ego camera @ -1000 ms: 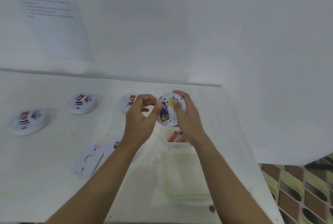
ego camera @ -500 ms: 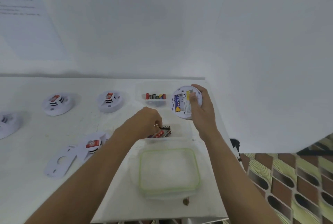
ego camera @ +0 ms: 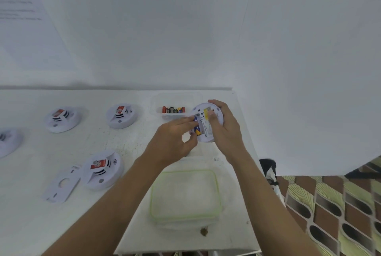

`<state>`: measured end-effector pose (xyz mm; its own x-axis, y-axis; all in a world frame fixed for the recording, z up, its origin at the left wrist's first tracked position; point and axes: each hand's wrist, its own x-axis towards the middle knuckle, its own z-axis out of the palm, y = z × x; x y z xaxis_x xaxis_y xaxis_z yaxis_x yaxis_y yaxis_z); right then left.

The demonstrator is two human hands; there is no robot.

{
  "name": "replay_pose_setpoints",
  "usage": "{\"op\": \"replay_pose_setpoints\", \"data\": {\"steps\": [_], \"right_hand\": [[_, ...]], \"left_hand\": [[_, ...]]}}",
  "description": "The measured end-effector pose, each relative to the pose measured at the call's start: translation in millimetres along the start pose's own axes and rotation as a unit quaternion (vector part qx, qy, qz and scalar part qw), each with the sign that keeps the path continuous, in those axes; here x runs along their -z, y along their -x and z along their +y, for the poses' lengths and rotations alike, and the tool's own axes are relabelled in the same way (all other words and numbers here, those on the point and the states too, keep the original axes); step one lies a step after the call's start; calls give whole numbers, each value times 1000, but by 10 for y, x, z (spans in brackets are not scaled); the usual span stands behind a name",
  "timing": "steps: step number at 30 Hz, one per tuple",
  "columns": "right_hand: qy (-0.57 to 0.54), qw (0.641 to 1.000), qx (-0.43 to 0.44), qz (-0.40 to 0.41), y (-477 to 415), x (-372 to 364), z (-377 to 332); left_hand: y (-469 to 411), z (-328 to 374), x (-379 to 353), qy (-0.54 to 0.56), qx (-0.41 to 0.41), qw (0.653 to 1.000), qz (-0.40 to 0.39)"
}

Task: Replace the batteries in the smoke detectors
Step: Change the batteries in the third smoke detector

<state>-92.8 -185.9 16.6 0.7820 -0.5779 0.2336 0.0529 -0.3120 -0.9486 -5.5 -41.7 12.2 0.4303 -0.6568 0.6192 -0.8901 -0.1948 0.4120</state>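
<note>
White tabletop (ego camera: 31,214) fills the lower left. At centre right the right hand (ego camera: 227,132) grips an upturned smoke detector (ego camera: 206,132); the left hand (ego camera: 172,144) pinches the battery (ego camera: 196,129) in it.

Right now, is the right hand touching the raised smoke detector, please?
Touching: the head view shows the right hand gripping the smoke detector by its rim.

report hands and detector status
Right hand grips smoke detector, back up. Left hand at battery in its bay, grip unclear. Nothing blocking.
</note>
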Motion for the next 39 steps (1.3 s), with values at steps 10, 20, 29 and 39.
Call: {"op": "replay_pose_setpoints", "data": {"steps": [10,20,29,39], "right_hand": [[38,999,14,1,-16,66,25],[29,999,-4,-18,-61,119,98],[9,1000,-10,1,-60,159,132],[-5,1000,-20,20,-82,237,137]], "left_hand": [[-136,27,1,-40,-7,996,-77],[-123,9,-82,-28,-3,998,-62],[-139,-57,53,39,41,994,-95],[-182,-187,151,121,218,966,-74]]}}
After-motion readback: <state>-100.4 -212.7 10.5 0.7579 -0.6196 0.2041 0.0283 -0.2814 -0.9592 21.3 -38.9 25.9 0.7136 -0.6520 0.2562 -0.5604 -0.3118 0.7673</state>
